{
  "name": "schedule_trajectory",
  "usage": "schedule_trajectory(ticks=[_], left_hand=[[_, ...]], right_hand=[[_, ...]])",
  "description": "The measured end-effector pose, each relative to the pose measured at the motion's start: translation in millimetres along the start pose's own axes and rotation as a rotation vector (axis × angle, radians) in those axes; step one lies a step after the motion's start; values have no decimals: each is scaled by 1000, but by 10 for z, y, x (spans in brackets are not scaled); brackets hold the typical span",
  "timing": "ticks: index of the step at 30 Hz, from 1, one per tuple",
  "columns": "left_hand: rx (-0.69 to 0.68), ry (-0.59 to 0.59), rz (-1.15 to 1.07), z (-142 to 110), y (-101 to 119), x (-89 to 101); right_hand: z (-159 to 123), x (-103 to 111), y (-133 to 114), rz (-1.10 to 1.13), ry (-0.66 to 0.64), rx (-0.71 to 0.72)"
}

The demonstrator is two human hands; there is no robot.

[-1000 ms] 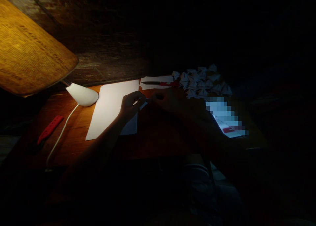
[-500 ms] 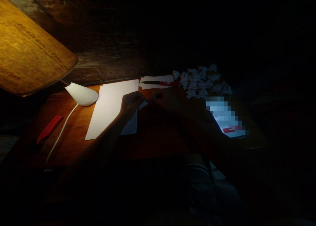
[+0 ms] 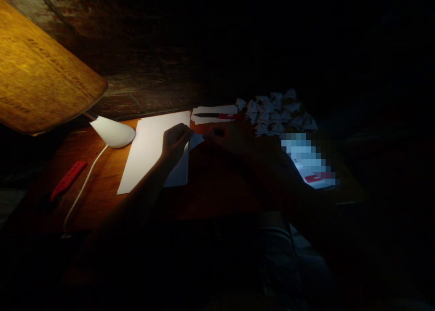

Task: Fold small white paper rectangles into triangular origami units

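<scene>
A small piece of white paper (image 3: 196, 141) is stretched between my two hands, above the table. My left hand (image 3: 176, 140) pinches its left end, with the wrist over a stack of white sheets (image 3: 149, 148). At the paper's right end my right hand (image 3: 219, 137) is closed, its fingers dim in the shadow. Just beyond the hands lies a knife (image 3: 217, 115) with a dark blade and red handle, resting on smaller cut papers (image 3: 214, 109). Several folded white paper pieces (image 3: 272, 114) are heaped to the right of the knife.
A lamp with a yellow-lit shade (image 3: 47, 70) and white base (image 3: 113, 132) stands at the left. Its white cord (image 3: 83, 188) runs down past a red power strip (image 3: 70, 179). A lit phone (image 3: 314, 179), partly blurred out, lies at the right of the wooden table (image 3: 217, 197).
My left hand has shifted slightly left, away from the right hand. More of the small paper now shows between them. The view has moved a little.
</scene>
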State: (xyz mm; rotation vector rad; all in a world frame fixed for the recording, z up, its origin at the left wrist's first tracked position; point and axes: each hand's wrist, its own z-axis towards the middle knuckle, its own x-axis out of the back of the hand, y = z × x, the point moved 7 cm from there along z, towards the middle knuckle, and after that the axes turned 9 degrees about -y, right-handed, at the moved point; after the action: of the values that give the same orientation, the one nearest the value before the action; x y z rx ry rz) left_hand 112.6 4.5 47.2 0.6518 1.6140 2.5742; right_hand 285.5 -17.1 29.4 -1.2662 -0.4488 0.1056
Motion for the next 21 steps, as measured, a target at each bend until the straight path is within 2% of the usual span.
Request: schedule_trajectory(ticks=[3, 8, 11, 15, 21], left_hand=[[-4, -30, 16, -4, 27, -28], [25, 10, 1, -21, 6, -25], [87, -60, -52, -25, -45, -82], [157, -164, -66, -28, -121, -153], [161, -194, -87, -27, -204, -153]], right_hand=[[7, -6, -36, -63, 2, 40], [29, 27, -8, -26, 72, 33], [39, 58, 9, -49, 104, 30], [30, 58, -2, -51, 92, 37], [12, -20, -3, -58, 12, 20]])
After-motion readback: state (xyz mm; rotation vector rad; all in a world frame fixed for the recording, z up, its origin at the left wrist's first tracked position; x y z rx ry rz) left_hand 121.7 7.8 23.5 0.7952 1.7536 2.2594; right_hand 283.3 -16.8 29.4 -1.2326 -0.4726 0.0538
